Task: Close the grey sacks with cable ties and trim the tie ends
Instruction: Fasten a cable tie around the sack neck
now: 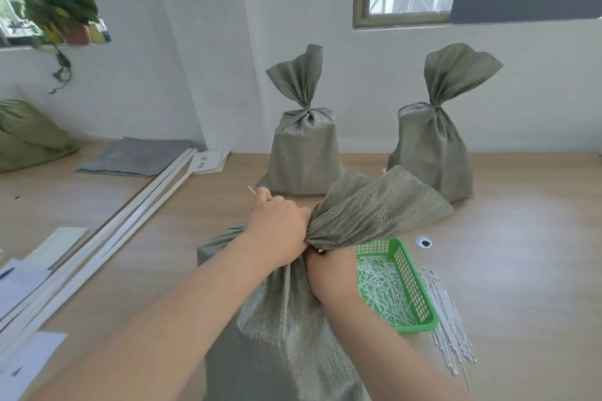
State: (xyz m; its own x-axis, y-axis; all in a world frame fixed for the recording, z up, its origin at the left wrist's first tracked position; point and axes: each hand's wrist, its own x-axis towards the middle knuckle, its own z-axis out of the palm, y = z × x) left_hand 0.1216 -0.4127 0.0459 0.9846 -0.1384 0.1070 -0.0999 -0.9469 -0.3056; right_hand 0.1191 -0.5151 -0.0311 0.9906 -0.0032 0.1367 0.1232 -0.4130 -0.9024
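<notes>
Our left hand (277,231) had its fingers curled tight round the cable tie (251,189), tip poking out just past them, knuckles right against the bunched neck of the near sack (277,329). Right hand (329,273) sat tucked under that neck with its fingers hidden, so we couldn't tell what they pinched. The green basket (420,290) of offcuts sat just right of them.
</notes>
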